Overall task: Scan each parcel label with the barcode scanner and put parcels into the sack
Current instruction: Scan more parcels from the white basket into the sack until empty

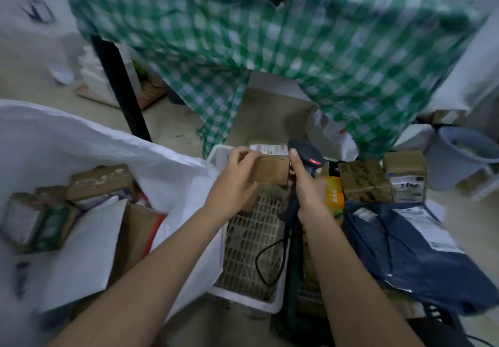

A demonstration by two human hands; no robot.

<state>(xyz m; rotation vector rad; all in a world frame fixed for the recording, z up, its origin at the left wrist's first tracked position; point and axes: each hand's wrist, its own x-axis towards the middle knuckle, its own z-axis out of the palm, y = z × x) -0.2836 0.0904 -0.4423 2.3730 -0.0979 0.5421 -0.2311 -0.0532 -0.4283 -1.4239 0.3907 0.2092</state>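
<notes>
My left hand [237, 176] grips a small brown cardboard parcel [271, 169] above a white plastic crate [243, 290]. A white label shows along the parcel's top edge. My right hand [307, 187] holds the black barcode scanner [306, 157] by its handle, its head right beside the parcel with a red light glowing. The scanner's black cable loops down into the crate. At the left the white sack [81, 141] stands open with several cardboard parcels [100, 181] and a white mailer inside.
To the right lie brown boxes [364, 180], a labelled box [407, 176] and a dark blue poly mailer [405, 254]. A table with a green checked cloth [270, 44] stands ahead on a black leg [121, 87]. A grey bucket [464, 157] sits at far right.
</notes>
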